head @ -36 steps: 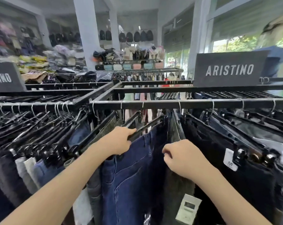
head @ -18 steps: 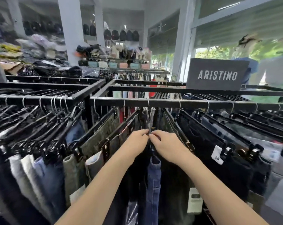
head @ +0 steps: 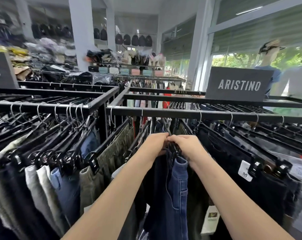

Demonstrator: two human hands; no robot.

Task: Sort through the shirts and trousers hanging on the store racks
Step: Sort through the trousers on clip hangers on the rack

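Both my left hand (head: pixel 154 144) and right hand (head: pixel 184 147) pinch shut on the black hanger (head: pixel 171 148) of blue jeans (head: pixel 178 184) mid-rail (head: pixel 198 114), and I judge most trousers remain unsorted.

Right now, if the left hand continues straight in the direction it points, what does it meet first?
The left hand points up and right, fingertips already against the right hand at the black hangers of the blue jeans. It would probably press into those first; depth is unclear.
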